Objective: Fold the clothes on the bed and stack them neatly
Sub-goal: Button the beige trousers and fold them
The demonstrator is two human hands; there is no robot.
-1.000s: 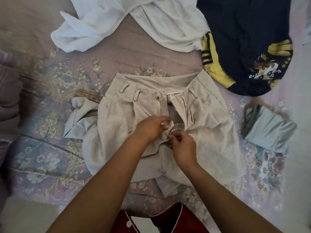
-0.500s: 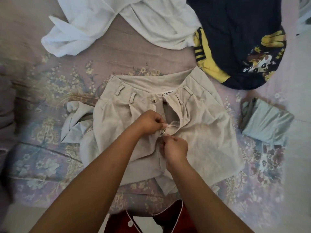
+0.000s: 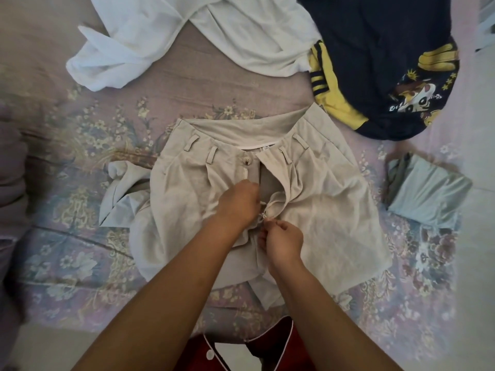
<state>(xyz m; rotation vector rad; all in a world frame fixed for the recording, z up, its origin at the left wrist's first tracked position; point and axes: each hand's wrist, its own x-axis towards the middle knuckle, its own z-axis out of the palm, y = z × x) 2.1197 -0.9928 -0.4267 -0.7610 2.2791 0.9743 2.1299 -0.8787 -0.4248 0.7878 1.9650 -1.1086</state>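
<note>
While the beige trousers (image 3: 316, 199) lie spread at the middle of the bed (image 3: 53, 162) with the fly open, we judge the task barely begun. Our left hand (image 3: 237, 200) grips the fly's left edge; our right hand (image 3: 284, 241) pinches the zip pull. One grey garment (image 3: 428, 191) sits folded at right. The white shirt (image 3: 214, 30) and navy top (image 3: 375, 62) wait far off, unfolded, nothing blocking.

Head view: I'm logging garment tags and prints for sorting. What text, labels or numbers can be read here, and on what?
None can be read.
White waistband tag on the beige trousers: dark marks, too small to read.
Cartoon print on the navy shirt: lettering beside the figure, too blurred to read.
White shirt, folded grey cloth: no text visible.
</note>
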